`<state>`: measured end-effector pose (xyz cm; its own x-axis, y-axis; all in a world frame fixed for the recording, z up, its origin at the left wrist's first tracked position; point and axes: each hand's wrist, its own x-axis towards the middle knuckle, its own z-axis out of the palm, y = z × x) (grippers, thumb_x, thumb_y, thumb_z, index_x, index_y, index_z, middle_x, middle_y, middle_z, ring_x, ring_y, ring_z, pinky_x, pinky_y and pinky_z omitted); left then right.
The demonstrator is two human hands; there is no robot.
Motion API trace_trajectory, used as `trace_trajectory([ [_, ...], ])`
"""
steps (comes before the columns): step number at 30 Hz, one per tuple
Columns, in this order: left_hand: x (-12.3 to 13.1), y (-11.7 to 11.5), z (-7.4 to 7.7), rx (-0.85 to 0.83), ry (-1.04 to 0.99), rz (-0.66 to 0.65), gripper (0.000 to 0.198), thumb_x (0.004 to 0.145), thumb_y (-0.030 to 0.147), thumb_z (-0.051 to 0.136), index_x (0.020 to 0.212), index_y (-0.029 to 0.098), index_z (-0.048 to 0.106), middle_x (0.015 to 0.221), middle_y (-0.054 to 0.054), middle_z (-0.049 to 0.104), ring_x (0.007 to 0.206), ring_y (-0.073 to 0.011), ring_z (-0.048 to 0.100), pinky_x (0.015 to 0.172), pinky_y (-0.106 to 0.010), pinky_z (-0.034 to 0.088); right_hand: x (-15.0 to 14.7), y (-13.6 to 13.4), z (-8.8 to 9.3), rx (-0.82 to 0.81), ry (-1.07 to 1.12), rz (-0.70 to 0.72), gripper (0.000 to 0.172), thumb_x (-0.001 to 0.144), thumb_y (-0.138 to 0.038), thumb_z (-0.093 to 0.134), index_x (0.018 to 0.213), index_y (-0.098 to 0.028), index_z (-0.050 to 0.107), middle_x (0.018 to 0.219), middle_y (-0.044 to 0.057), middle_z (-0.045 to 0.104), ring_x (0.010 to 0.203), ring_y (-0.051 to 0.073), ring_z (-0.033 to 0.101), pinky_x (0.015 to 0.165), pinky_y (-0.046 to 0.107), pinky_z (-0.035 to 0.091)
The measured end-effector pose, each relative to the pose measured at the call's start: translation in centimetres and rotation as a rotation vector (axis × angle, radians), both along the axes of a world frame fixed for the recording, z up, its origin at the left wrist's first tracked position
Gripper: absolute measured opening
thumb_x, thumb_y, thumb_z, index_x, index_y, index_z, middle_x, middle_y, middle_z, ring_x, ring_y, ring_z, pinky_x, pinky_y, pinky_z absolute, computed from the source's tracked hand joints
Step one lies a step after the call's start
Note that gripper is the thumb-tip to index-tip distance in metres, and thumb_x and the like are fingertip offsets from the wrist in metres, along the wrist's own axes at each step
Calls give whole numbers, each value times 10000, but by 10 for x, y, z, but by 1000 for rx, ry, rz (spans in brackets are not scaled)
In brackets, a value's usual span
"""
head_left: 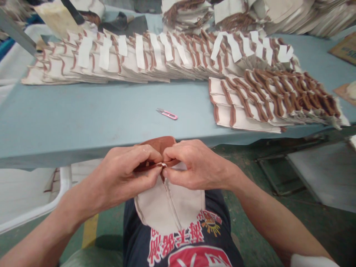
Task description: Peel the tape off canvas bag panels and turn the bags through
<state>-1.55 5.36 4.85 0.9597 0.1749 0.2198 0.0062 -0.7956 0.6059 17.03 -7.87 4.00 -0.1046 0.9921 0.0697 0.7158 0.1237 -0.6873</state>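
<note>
A cream sewn fabric piece point(155, 204) with a brown edge and a seam down its middle hangs over my lap. My left hand point(133, 167) pinches its brown edge between thumb and fingers, just left of the seam. Right beside it, my right hand point(189, 163) grips the same edge on the other side of the seam. The fingertips of both hands nearly touch where the seam meets the edge. A brown flap point(162, 142) of the piece rises behind my fingers. Pink-handled thread snips point(167, 114) lie on the table beyond my hands.
A blue-covered table point(97, 115) stands before me. Along it runs a long row of cream and brown fabric pieces point(128, 59) with white strips on top. A second stack point(250, 100) sits at the right. Further fabric piles point(186, 16) stand behind.
</note>
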Motion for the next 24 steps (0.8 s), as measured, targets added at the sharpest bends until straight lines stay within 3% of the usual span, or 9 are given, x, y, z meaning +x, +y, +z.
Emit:
trace_trajectory([
  [6, -5, 4, -7, 235, -111, -132, 156, 1011, 130, 546, 887, 218, 582, 775, 10, 668, 641, -130, 587, 577, -276, 406, -1, 5, 2, -17, 66, 3, 124, 871, -166, 618, 754, -184, 582, 723, -17, 615, 690, 137, 512, 664, 287, 312],
  [11, -11, 6, -19, 472, -243, -91, 136, 1016, 109, 550, 1023, 230, 613, 849, -16, 736, 720, -174, 680, 662, -300, 510, 2, 9, -1, -5, 291, 26, 105, 831, -159, 591, 732, -183, 567, 710, -37, 593, 672, 114, 507, 665, 265, 344],
  [15, -12, 7, -21, 607, -303, -96, 199, 1025, 88, 524, 1148, 203, 631, 879, -29, 757, 725, -180, 689, 668, -295, 528, 6, 11, -3, -147, 517, 27, 113, 833, -227, 570, 726, -189, 570, 665, -57, 502, 632, 107, 430, 616, 248, 337],
  [20, -15, 10, -22, 639, -301, -134, 264, 1031, 59, 487, 1199, 188, 645, 937, -55, 772, 763, -190, 703, 709, -304, 545, 7, 13, -8, -271, 745, 22, 166, 861, -274, 511, 729, -191, 568, 657, -61, 453, 598, 100, 380, 558, 231, 322],
  [24, -19, 10, -23, 566, -274, -143, 299, 1031, 74, 497, 1254, 195, 654, 990, -73, 787, 799, -213, 727, 693, -318, 563, 5, 13, -13, -321, 864, 24, 155, 841, -290, 550, 716, -198, 544, 632, -76, 420, 578, 91, 354, 543, 222, 312],
])
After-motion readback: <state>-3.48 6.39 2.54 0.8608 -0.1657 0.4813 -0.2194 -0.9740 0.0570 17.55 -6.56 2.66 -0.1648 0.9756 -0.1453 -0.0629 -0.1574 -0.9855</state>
